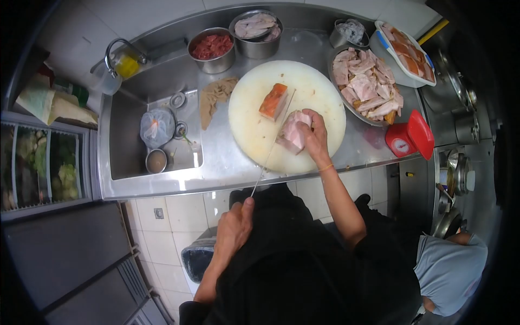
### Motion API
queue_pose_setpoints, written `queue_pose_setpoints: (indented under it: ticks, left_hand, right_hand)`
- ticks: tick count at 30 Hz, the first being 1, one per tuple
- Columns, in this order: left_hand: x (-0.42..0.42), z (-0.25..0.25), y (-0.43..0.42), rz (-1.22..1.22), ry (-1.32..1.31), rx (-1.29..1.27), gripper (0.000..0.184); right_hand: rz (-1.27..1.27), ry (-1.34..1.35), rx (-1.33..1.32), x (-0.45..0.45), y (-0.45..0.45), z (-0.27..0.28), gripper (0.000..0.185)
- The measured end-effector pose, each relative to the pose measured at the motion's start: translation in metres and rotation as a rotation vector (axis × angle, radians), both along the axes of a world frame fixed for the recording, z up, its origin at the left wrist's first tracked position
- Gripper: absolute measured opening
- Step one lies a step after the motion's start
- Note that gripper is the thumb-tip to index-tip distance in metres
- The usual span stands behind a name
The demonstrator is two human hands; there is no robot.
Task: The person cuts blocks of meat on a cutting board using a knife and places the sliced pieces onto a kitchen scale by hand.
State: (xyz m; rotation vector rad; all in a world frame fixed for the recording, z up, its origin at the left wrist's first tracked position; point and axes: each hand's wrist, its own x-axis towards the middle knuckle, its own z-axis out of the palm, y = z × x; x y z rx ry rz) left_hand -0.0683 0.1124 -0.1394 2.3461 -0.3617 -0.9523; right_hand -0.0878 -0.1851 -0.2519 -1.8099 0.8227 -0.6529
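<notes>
My left hand [234,222] is closed around the handle of a long knife. Its thin blade [269,155] reaches up over the round white cutting board [249,130]. My right hand [316,135] grips a pale pink block of pork [294,134] on the board, thumb and fingers around its right side. The blade runs along the left side of this block; whether it cuts into the meat I cannot tell. Left of the blade lies another block of pork [273,101] with orange-brown skin, touched by neither hand.
Behind the board stand a pot of red meat [213,47] and a pot of pale meat [255,26]. To the right are a bowl of sliced pork [364,86], a white tub [411,77] and a red scale [403,140]. A brown cloth [215,97] lies beside the sink [124,168]. Another person [449,273] is lower right.
</notes>
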Motion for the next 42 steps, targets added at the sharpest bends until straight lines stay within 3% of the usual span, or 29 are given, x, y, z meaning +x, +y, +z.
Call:
queue_pose_setpoints:
  ticks: [6, 12, 33, 42]
  left_hand:
    - [0.002, 0.012, -0.011, -0.085, -0.074, -0.025, 0.054]
    - [-0.001, 0.012, -0.018, -0.140, -0.176, -0.027, 0.051]
    - [0.000, 0.029, -0.045, -0.188, -0.199, 0.198, 0.048]
    - [0.018, -0.020, -0.079, -0.209, -0.262, 0.084, 0.055]
  right_hand:
    - [-0.038, 0.058, -0.302, 0.007, 0.013, -0.006, 0.044]
    - [-0.010, 0.039, -0.358, 0.006, 0.013, -0.013, 0.045]
    - [0.016, -0.005, -0.351, 0.005, 0.011, -0.007, 0.044]
    - [0.042, -0.013, -0.352, 0.005, 0.011, -0.001, 0.045]
